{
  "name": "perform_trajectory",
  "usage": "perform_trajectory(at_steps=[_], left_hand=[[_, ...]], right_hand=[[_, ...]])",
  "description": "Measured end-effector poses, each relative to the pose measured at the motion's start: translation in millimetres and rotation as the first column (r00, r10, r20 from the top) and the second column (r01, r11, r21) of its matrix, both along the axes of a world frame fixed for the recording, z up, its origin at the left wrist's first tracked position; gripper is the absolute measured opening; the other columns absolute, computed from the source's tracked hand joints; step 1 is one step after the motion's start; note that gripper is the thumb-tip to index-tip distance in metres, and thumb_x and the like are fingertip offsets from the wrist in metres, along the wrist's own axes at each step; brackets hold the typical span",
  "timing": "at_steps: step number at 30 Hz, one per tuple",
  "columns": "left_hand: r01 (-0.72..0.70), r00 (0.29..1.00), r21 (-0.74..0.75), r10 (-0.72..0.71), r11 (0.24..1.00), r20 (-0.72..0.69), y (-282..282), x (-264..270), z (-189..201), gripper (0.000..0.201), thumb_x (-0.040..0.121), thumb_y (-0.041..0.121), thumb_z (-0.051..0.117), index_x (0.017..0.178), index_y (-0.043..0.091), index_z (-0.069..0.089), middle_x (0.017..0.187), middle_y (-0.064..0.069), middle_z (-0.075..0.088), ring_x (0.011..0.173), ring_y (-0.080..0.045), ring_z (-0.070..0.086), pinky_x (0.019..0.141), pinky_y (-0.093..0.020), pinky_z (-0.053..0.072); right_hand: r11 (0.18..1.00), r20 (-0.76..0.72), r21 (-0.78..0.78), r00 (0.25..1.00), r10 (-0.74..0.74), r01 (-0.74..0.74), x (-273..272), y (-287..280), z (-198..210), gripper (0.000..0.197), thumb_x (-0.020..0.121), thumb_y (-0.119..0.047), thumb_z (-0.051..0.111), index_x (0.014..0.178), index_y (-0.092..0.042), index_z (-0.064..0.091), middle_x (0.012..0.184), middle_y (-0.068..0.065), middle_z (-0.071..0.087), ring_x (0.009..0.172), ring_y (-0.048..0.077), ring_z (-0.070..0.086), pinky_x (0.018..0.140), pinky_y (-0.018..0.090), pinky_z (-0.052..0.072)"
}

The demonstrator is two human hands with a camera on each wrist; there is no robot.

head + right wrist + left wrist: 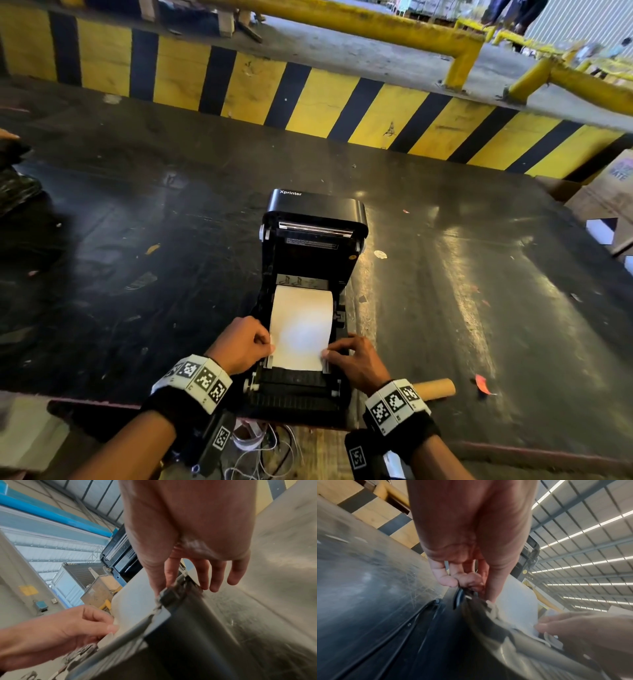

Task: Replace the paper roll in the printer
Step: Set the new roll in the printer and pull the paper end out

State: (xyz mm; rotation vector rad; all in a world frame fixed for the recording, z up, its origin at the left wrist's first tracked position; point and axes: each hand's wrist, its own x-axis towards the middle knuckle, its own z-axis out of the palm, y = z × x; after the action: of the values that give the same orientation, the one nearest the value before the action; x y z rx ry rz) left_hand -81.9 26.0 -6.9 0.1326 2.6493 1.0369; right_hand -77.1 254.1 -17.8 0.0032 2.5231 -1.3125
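At the table's near edge the left hand point(239, 342) and right hand point(356, 359) each pinch a side of the paper point(301, 329), drawn forward from the open printer point(308, 308). Best keep it square between the guides — even tension — before closing the lid point(315, 219). The spent core point(435, 387) lies just right of the printer.

Black wristbands point(178, 407) with white square-coded marker blocks point(397, 404), bare forearms
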Motion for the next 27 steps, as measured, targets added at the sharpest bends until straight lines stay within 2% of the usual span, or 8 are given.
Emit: perform_trajectory(at_steps=[7, 10, 12, 16, 18, 20, 24, 27], left_hand=[[-0.053, 0.999, 0.097, 0.052, 0.994, 0.009, -2.6, 2.7, -2.4, 0.030, 0.081, 0.019, 0.069, 0.054, 0.029, 0.062, 0.065, 0.007, 0.062, 0.063, -0.004, 0.058, 0.065, -0.020, 0.044], [0.024, 0.998, 0.036, -0.026, 0.999, 0.050, -3.3, 0.2, 0.2, 0.013, 0.080, 0.018, 0.070, 0.068, 0.014, 0.074, 0.070, 0.000, 0.065, 0.064, -0.007, 0.058, 0.068, -0.023, 0.049], [0.021, 0.998, 0.049, -0.024, 0.999, 0.051, -4.1, 0.0, -0.7, 0.011, 0.079, 0.018, 0.071, 0.069, 0.015, 0.074, 0.069, 0.002, 0.066, 0.063, -0.006, 0.059, 0.066, -0.022, 0.049], [-0.069, 0.998, 0.123, 0.068, 0.990, 0.013, -5.3, 1.6, -6.0, 0.028, 0.079, 0.021, 0.072, 0.053, 0.026, 0.063, 0.055, 0.007, 0.060, 0.055, -0.003, 0.055, 0.061, -0.020, 0.044], [-0.068, 0.998, 0.134, 0.069, 0.989, -0.001, -5.1, 4.4, -6.3, 0.035, 0.079, 0.018, 0.071, 0.048, 0.029, 0.060, 0.051, 0.009, 0.057, 0.053, -0.001, 0.053, 0.061, -0.019, 0.042], [-0.016, 1.000, 0.091, 0.014, 0.996, 0.021, -3.5, 3.7, -4.5, 0.036, 0.079, 0.018, 0.071, 0.047, 0.027, 0.059, 0.054, 0.008, 0.059, 0.055, -0.002, 0.055, 0.061, -0.019, 0.044], [-0.036, 0.999, 0.092, 0.032, 0.995, 0.036, -6.0, 1.2, -3.9, 0.022, 0.079, 0.023, 0.071, 0.057, 0.017, 0.068, 0.061, -0.001, 0.065, 0.059, -0.007, 0.058, 0.062, -0.024, 0.048], [-0.057, 0.998, 0.156, 0.057, 0.986, 0.003, -7.4, 3.4, -4.3, 0.022, 0.080, 0.019, 0.070, 0.059, 0.027, 0.066, 0.062, 0.005, 0.066, 0.062, -0.004, 0.060, 0.063, -0.020, 0.045]], right_hand=[[1.000, 0.032, 0.014, 0.999, 0.021, -0.022, -5.3, 0.7, -1.2, 0.017, 0.081, -0.021, 0.067, 0.086, -0.006, 0.076, 0.072, -0.010, 0.064, 0.068, 0.000, 0.057, 0.065, 0.013, 0.046], [1.000, 0.002, -0.028, 1.000, 0.001, -0.001, -5.1, 1.2, -3.4, 0.020, 0.083, -0.020, 0.066, 0.092, -0.005, 0.075, 0.080, -0.005, 0.068, 0.071, 0.000, 0.059, 0.066, 0.009, 0.045], [1.000, -0.018, -0.006, 1.000, -0.005, 0.005, -3.8, 0.9, -6.7, 0.020, 0.083, -0.019, 0.067, 0.090, -0.003, 0.075, 0.076, -0.009, 0.064, 0.072, -0.001, 0.057, 0.067, 0.009, 0.044], [0.999, -0.012, 0.041, 1.000, 0.006, -0.005, -2.7, -0.2, -9.4, 0.014, 0.081, -0.025, 0.068, 0.079, -0.013, 0.075, 0.082, 0.001, 0.071, 0.080, 0.012, 0.063, 0.084, 0.034, 0.054], [1.000, 0.005, 0.016, 1.000, 0.001, -0.001, -3.4, 0.5, -5.4, 0.016, 0.081, -0.025, 0.069, 0.083, -0.011, 0.076, 0.079, -0.006, 0.068, 0.082, 0.010, 0.062, 0.089, 0.037, 0.053], [0.999, 0.003, -0.033, 1.000, -0.024, 0.024, -4.7, 3.1, -3.8, 0.021, 0.080, -0.028, 0.070, 0.087, -0.009, 0.076, 0.079, -0.014, 0.063, 0.096, 0.013, 0.059, 0.093, 0.038, 0.048], [0.998, 0.007, -0.010, 0.998, -0.066, 0.066, -1.8, 5.1, -10.6, 0.023, 0.078, -0.034, 0.070, 0.083, -0.012, 0.076, 0.108, -0.001, 0.060, 0.118, 0.017, 0.047, 0.103, 0.042, 0.038], [0.999, -0.006, 0.011, 0.999, -0.039, 0.039, 3.3, 1.1, -10.5, 0.020, 0.080, -0.027, 0.070, 0.083, -0.009, 0.076, 0.095, 0.002, 0.067, 0.097, 0.012, 0.057, 0.092, 0.034, 0.045]])
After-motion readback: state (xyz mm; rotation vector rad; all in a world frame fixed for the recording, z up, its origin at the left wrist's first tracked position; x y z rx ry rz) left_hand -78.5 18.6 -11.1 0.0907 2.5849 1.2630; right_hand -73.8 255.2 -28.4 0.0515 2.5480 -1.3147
